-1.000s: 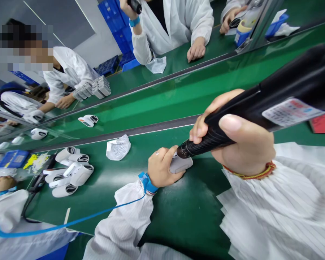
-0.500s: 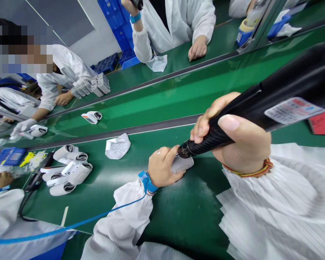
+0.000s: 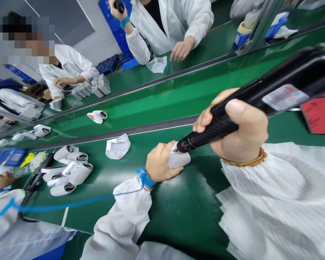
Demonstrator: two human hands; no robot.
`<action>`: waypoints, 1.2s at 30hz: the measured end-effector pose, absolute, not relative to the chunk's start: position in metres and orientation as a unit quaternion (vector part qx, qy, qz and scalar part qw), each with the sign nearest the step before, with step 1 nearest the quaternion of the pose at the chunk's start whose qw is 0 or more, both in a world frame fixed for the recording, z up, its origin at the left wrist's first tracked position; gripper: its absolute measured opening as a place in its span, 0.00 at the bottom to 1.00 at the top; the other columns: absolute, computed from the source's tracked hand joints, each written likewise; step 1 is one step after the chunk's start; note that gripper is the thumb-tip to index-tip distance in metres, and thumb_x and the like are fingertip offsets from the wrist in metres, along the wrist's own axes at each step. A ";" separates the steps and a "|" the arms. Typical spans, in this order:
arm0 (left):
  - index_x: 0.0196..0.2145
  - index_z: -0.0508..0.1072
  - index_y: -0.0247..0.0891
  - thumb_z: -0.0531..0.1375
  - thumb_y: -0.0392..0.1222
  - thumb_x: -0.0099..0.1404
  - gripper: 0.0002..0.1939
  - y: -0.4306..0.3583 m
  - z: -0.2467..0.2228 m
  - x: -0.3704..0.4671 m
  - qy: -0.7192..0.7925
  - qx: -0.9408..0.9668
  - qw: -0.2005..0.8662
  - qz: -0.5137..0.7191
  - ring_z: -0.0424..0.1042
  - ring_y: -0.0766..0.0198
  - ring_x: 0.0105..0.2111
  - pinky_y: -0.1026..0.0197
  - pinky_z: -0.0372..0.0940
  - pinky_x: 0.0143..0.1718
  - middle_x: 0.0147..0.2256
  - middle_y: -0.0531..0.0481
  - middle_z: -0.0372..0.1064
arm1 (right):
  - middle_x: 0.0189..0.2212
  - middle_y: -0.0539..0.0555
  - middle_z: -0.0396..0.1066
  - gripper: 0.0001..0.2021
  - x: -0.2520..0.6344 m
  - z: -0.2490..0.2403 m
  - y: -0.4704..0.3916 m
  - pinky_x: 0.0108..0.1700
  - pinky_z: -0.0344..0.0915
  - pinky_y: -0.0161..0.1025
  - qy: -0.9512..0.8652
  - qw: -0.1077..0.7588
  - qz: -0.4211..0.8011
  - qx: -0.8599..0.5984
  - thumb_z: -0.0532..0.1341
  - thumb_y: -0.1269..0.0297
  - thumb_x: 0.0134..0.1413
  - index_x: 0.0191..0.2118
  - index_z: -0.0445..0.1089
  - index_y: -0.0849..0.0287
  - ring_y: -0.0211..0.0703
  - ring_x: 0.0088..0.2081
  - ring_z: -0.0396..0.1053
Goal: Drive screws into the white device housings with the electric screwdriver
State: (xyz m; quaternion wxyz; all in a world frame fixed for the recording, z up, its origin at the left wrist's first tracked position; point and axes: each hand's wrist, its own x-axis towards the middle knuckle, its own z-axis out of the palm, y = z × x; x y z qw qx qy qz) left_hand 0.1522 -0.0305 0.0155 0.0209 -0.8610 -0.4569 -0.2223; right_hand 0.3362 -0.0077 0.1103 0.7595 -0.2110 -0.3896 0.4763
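Note:
A small white device [image 3: 180,160] rests on the green table, and my left hand [image 3: 160,163] is closed round its left side, with a blue wrist strap behind it. My right hand [image 3: 238,126] grips a black electric screwdriver [image 3: 224,117], which slants down from the upper right. Its tip meets the top of the white device; the exact contact point is too small to make out. To the left of my left hand lies a clear bag of tiny screws [image 3: 118,146].
Several white cuffed devices [image 3: 70,169] are piled at the left, near a blue tray [image 3: 9,157]. A green conveyor [image 3: 157,97] crosses behind, carrying a white device [image 3: 97,116]. Co-workers sit across it and at the left edge. A red object [image 3: 319,113] lies right.
The white device is tilted more, and the screwdriver and both my hands have shifted slightly left. On the conveyor the white devices have moved right. The co-worker's hand across the line moved left.

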 end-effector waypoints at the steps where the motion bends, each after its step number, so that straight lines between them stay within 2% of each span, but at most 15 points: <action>1: 0.54 0.59 0.38 0.63 0.61 0.47 0.42 -0.024 0.014 0.146 -0.457 -0.858 0.022 -0.233 0.69 0.54 0.40 0.54 0.67 0.40 0.42 0.43 0.67 | 0.15 0.48 0.62 0.07 0.338 0.110 -0.003 0.19 0.59 0.39 -0.357 0.774 0.474 -0.222 0.60 0.61 0.43 0.25 0.65 0.58 0.39 0.16 0.62; 5: 0.54 0.60 0.37 0.67 0.63 0.40 0.47 0.008 0.003 0.116 -0.505 -0.800 0.029 -0.323 0.66 0.47 0.47 0.46 0.60 0.50 0.48 0.39 0.65 | 0.15 0.46 0.60 0.10 0.348 0.101 0.018 0.21 0.62 0.35 -0.217 0.776 0.525 -0.275 0.56 0.55 0.44 0.24 0.62 0.56 0.35 0.18 0.61; 8: 0.53 0.60 0.38 0.68 0.58 0.41 0.44 0.034 -0.005 0.101 -0.573 -0.687 -0.062 -0.442 0.66 0.50 0.48 0.49 0.61 0.50 0.50 0.41 0.63 | 0.15 0.45 0.57 0.12 0.344 0.084 0.028 0.21 0.62 0.34 -0.120 0.730 0.591 -0.321 0.57 0.54 0.43 0.23 0.58 0.56 0.34 0.17 0.60; 12: 0.50 0.61 0.37 0.67 0.55 0.45 0.37 0.068 -0.011 0.103 -0.571 -0.490 -0.252 -0.608 0.70 0.59 0.40 0.59 0.68 0.40 0.47 0.43 0.65 | 0.15 0.46 0.58 0.12 0.321 0.054 0.026 0.22 0.63 0.34 -0.060 0.644 0.649 -0.400 0.59 0.56 0.42 0.24 0.57 0.57 0.35 0.17 0.59; 16: 0.46 0.65 0.36 0.66 0.53 0.46 0.31 0.098 -0.008 0.117 -0.522 -0.375 -0.385 -0.662 0.71 0.65 0.30 0.62 0.70 0.26 0.42 0.45 0.67 | 0.15 0.46 0.59 0.12 0.302 0.031 0.023 0.22 0.65 0.35 -0.045 0.586 0.689 -0.424 0.61 0.57 0.42 0.26 0.58 0.57 0.35 0.18 0.59; 20: 0.39 0.69 0.34 0.65 0.52 0.49 0.24 0.123 -0.005 0.124 -0.471 -0.360 -0.444 -0.672 0.71 0.65 0.29 0.61 0.71 0.27 0.37 0.45 0.68 | 0.16 0.47 0.60 0.13 0.296 0.021 0.027 0.24 0.66 0.36 -0.035 0.559 0.710 -0.426 0.61 0.56 0.43 0.26 0.58 0.58 0.36 0.19 0.60; 23: 0.40 0.69 0.35 0.64 0.48 0.53 0.20 0.136 -0.004 0.124 -0.445 -0.345 -0.468 -0.681 0.72 0.62 0.37 0.59 0.72 0.37 0.40 0.46 0.69 | 0.16 0.48 0.60 0.13 0.296 0.019 0.030 0.24 0.66 0.36 -0.040 0.555 0.714 -0.425 0.62 0.56 0.43 0.26 0.59 0.58 0.36 0.20 0.60; 25: 0.42 0.68 0.35 0.64 0.42 0.55 0.17 0.141 -0.005 0.123 -0.438 -0.345 -0.481 -0.677 0.70 0.62 0.44 0.60 0.69 0.46 0.43 0.46 0.69 | 0.16 0.48 0.60 0.12 0.296 0.019 0.031 0.24 0.66 0.36 -0.041 0.552 0.717 -0.423 0.61 0.57 0.44 0.25 0.59 0.59 0.36 0.20 0.60; 29: 0.52 0.63 0.37 0.62 0.31 0.56 0.25 0.147 -0.008 0.123 -0.451 -0.366 -0.468 -0.666 0.63 0.63 0.54 0.62 0.59 0.55 0.51 0.47 0.65 | 0.16 0.48 0.60 0.11 0.297 0.019 0.031 0.25 0.66 0.37 -0.037 0.548 0.717 -0.428 0.61 0.57 0.44 0.25 0.60 0.59 0.36 0.20 0.60; 33: 0.58 0.54 0.39 0.61 0.34 0.57 0.33 0.146 -0.018 0.124 -0.476 -0.419 -0.414 -0.653 0.58 0.58 0.58 0.58 0.58 0.57 0.58 0.44 0.54 | 0.17 0.48 0.61 0.11 0.298 0.019 0.032 0.24 0.66 0.37 -0.037 0.545 0.719 -0.429 0.60 0.58 0.45 0.25 0.60 0.59 0.36 0.20 0.61; 36: 0.56 0.58 0.41 0.63 0.39 0.56 0.31 0.135 -0.024 0.127 -0.502 -0.516 -0.319 -0.617 0.58 0.55 0.58 0.56 0.57 0.56 0.59 0.43 0.50 | 0.17 0.48 0.61 0.10 0.298 0.020 0.032 0.25 0.67 0.37 -0.041 0.542 0.724 -0.425 0.60 0.58 0.46 0.26 0.61 0.59 0.36 0.20 0.61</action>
